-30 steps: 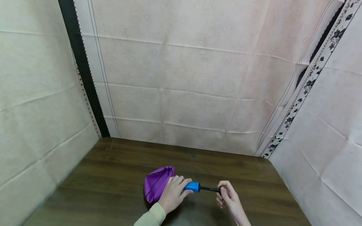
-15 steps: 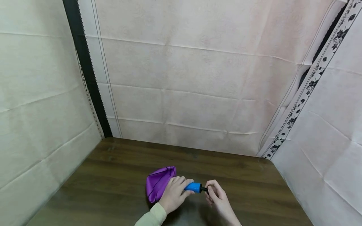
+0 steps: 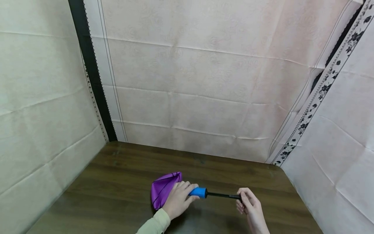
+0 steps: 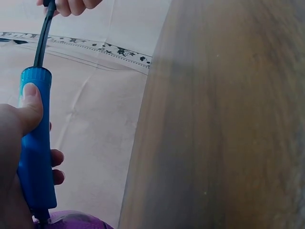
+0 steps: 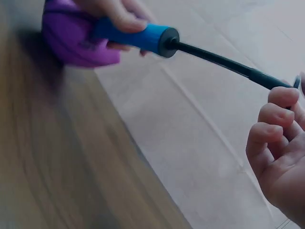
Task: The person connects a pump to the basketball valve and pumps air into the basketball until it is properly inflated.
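A blue hand pump (image 3: 199, 192) lies across the space over the table, its black rod (image 3: 220, 194) drawn far out to the right. My left hand (image 3: 180, 199) grips the blue barrel (image 4: 36, 157), thumb along it and fingers wrapped beneath. At the rod's outer end my right hand (image 3: 250, 204) pinches the black handle, mostly hidden by the fingers (image 5: 274, 114). Joined to the barrel's left end is a purple ball (image 3: 164, 190) with black seams, slack and partly collapsed, some of it behind the left hand.
A dark wood-grain table (image 3: 117, 185) spreads beneath both hands. Pale creased cloth (image 3: 187, 74) hangs behind the table and along both sides, with a black strip (image 3: 93, 71) at the left corner and a floral border (image 3: 321, 91) at the right.
My right hand first pushed the rod in toward the barrel, then drew it back out to the right, farther than before. The left hand and the ball stay nearly in place.
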`<control>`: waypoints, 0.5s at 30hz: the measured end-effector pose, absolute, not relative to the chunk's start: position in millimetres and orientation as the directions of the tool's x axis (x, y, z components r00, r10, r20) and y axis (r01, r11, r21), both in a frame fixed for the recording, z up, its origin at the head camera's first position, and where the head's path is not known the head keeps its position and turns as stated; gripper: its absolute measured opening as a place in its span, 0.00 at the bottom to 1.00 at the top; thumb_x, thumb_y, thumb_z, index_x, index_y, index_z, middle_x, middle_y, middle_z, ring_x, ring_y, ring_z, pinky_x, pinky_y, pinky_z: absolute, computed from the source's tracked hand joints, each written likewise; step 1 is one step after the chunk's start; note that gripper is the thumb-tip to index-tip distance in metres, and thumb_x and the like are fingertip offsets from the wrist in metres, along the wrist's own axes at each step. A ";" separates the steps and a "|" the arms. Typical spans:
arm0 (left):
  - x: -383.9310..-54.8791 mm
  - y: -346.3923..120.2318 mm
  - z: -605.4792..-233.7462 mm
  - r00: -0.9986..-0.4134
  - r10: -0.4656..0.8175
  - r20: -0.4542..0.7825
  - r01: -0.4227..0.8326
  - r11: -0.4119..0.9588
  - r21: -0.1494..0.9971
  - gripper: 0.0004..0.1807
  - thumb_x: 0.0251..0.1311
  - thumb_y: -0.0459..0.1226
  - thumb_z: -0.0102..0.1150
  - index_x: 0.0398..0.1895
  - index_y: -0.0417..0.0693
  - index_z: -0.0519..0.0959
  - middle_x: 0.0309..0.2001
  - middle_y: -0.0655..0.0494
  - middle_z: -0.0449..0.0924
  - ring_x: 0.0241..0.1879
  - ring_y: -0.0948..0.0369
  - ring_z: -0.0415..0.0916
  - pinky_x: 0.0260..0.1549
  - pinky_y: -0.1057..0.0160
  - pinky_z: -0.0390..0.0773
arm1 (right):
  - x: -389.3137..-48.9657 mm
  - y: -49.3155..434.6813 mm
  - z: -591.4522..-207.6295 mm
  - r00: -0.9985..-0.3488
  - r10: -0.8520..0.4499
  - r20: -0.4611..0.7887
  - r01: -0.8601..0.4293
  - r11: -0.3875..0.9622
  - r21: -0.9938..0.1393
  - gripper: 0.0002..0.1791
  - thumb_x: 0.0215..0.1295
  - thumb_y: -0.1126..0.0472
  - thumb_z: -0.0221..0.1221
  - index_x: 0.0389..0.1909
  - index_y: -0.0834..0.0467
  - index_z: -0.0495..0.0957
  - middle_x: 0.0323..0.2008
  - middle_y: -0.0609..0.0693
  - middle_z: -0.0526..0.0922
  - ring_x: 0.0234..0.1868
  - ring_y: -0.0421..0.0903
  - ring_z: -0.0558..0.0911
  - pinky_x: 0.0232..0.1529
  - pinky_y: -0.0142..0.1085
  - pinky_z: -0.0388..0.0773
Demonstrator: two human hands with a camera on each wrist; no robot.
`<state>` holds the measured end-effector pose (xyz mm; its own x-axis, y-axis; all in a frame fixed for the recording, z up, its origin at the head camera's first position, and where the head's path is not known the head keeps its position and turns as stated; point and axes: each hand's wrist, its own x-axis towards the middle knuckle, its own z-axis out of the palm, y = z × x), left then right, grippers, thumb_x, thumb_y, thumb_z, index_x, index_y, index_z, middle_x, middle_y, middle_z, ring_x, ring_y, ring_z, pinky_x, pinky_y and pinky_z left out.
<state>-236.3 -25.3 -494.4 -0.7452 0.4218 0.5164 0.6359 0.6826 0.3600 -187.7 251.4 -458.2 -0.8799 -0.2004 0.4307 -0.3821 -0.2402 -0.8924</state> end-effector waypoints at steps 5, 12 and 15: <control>-235.6 -23.8 -495.6 -0.732 0.436 0.523 0.648 0.683 0.337 0.22 0.65 0.57 0.48 0.55 0.60 0.77 0.39 0.67 0.77 0.41 0.66 0.70 0.50 0.59 0.69 | -189.2 253.7 -460.1 -0.861 -0.257 0.439 -0.370 -0.275 -0.887 0.17 0.77 0.69 0.35 0.44 0.53 0.73 0.21 0.54 0.56 0.21 0.53 0.51 0.20 0.45 0.45; -236.1 -18.6 -497.2 -0.737 0.439 0.514 0.642 0.692 0.330 0.22 0.64 0.56 0.50 0.55 0.59 0.77 0.38 0.66 0.77 0.41 0.65 0.70 0.47 0.61 0.69 | -195.4 229.9 -467.0 -0.859 -0.316 0.403 -0.323 -0.277 -0.905 0.14 0.77 0.68 0.38 0.43 0.52 0.72 0.21 0.44 0.62 0.18 0.52 0.50 0.18 0.46 0.42; -235.3 -15.6 -495.9 -0.737 0.442 0.512 0.643 0.691 0.330 0.21 0.63 0.55 0.52 0.55 0.59 0.77 0.37 0.66 0.77 0.40 0.66 0.70 0.46 0.62 0.69 | -197.9 214.5 -470.9 -0.879 -0.307 0.365 -0.292 -0.260 -0.920 0.11 0.77 0.67 0.40 0.41 0.53 0.71 0.21 0.42 0.65 0.17 0.48 0.52 0.17 0.46 0.43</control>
<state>-235.3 -15.6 -495.9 -0.7371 0.4416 0.5116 0.6432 0.6907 0.3304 -197.9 214.5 -470.9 -0.8787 -0.3072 0.3654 -0.2920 -0.2597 -0.9205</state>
